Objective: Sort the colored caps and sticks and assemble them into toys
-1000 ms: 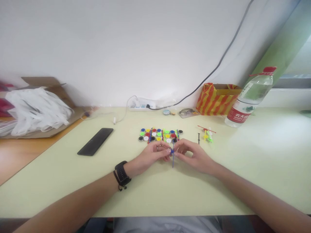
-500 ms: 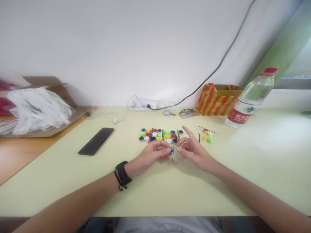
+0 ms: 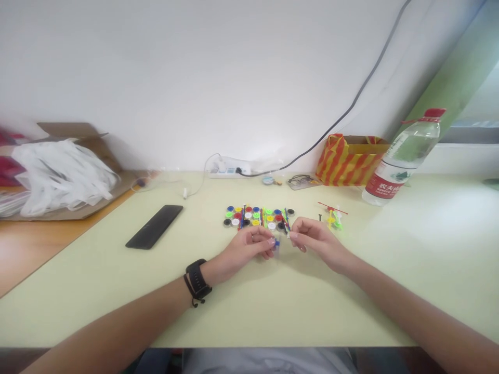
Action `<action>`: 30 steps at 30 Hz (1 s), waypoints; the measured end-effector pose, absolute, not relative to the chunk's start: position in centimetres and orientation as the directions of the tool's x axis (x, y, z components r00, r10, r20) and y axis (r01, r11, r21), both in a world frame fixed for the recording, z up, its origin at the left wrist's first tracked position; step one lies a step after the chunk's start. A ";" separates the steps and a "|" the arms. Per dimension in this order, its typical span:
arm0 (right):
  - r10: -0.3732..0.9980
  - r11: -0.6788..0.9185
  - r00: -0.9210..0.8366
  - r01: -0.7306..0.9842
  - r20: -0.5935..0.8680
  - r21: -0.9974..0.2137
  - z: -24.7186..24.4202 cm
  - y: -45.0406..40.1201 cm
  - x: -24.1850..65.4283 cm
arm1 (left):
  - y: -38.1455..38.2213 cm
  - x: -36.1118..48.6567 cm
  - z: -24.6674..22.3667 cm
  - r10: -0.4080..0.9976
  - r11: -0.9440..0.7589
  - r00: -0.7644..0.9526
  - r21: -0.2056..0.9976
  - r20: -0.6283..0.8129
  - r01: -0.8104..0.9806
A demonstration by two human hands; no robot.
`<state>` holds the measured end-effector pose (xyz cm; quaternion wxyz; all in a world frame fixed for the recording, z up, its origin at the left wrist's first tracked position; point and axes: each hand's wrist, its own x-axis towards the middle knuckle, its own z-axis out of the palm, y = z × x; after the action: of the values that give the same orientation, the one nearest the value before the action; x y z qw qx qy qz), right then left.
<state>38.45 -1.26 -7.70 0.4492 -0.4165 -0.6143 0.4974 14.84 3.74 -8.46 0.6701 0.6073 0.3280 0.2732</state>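
My left hand [image 3: 253, 243] pinches a small blue propeller-like piece [image 3: 277, 243] between thumb and fingertips, above the near side of the table. Its thin blade is smeared by motion. Just to the right, my right hand [image 3: 314, 241] is closed, thumb against fingers; whatever lies between the fingertips is too small to make out. Beyond both hands lie rows of round coloured discs [image 3: 248, 215] in blue, yellow, green, red, white and black. Thin coloured sticks [image 3: 263, 217] lie among them. My left fingers hide part of the front row.
Loose coloured pieces [image 3: 331, 218] lie to the right. A black phone-like slab [image 3: 154, 227] rests at left. Along the wall stand a power strip [image 3: 228, 169], a striped bag [image 3: 346, 163] and a large water bottle [image 3: 403, 161]. A cardboard box [image 3: 81, 130] holds white strips.
My right hand's raised index finger has curled down and its fingers have closed, slightly farther right. The blue blade, sharp and upright before, is now blurred. My left hand stays in place.
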 end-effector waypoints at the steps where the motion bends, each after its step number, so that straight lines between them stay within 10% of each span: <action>1: 0.960 0.158 -0.246 0.077 0.134 -0.984 -7.8 -1.3 38.2 | 3.8 14.8 -8.5 0.762 0.113 0.638 0.993 -0.108 0.033; 30: 0.932 0.267 -0.318 0.270 0.176 -0.925 -8.5 -1.4 37.3 | 3.8 14.9 -8.8 0.741 0.067 0.667 0.997 -0.079 0.043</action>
<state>37.34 -1.45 -8.48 0.3914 -0.4335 -0.6931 0.4225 14.88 3.84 -8.78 0.6610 0.6297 0.3112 0.2641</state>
